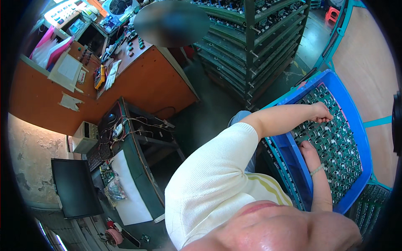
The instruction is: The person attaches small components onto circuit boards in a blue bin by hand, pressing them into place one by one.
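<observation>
A blue plastic crate [363, 165] stands at my right, holding rows of small green circuit boards [341, 152] dotted with dark and silvery parts. My left hand [321, 112] reaches over the far part of the crate. Its fingers are pinched together against the boards, and whatever sits between the fingertips is too small to make out. Closer to me, my right hand [309, 150] is by the crate's inner left side, over the boards' edge. Its fingers are curled and partly hidden, so what they grip does not show. A band circles the right wrist.
A dark metal rack [251, 54] with stacked shelves of boards stands beyond the crate. To the left are an orange-brown workbench [146, 79], a cabling-covered table [138, 167] and a black monitor [75, 188]. A red stool [332, 16] is far right. More boards [368, 205] lie beside the crate.
</observation>
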Demonstrator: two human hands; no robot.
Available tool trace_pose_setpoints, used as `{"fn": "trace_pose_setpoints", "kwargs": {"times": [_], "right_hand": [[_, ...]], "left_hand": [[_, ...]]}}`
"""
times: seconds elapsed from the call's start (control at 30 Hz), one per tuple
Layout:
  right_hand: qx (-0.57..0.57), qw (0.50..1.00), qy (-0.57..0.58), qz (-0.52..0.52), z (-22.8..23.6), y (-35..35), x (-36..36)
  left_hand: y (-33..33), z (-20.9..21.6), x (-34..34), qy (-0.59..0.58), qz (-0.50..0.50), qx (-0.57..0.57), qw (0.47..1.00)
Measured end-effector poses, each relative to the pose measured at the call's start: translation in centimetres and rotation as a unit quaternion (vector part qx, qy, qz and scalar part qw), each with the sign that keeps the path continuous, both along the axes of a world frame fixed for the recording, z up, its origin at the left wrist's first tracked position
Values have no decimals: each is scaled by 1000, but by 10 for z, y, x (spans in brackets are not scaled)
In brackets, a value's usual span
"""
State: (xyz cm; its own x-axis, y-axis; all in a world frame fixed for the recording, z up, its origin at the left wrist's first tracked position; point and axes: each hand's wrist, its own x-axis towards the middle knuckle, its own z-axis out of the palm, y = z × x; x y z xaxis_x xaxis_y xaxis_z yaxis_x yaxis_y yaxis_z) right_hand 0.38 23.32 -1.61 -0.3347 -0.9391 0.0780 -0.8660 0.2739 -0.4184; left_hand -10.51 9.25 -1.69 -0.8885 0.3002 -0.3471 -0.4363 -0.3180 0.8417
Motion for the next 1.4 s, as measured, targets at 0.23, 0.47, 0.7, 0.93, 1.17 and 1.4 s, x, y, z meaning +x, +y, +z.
{"fn": "trace_pose_setpoints", "kwargs": {"times": [0.23,0.47,0.7,0.93,1.17,1.4], "right_hand": [[-1,1000,-25,-8,6,1,3],[-11,999,-33,7,2,1,2],[9,999,-39,-12,0,1,-1],[-173,967,-60,-178,16,12,3],[-384,850,-192,-304,2,41,-29],[-387,817,-243,-352,12,37,-28]], "left_hand": [[0,-4,-4,1,3,-11,1000],[-1,-7,-5,5,-10,-34,999],[-2,7,3,3,-61,-29,998],[-8,10,12,22,-127,-50,990],[0,10,22,80,-265,-12,961],[2,6,20,81,-291,-1,953]]}}
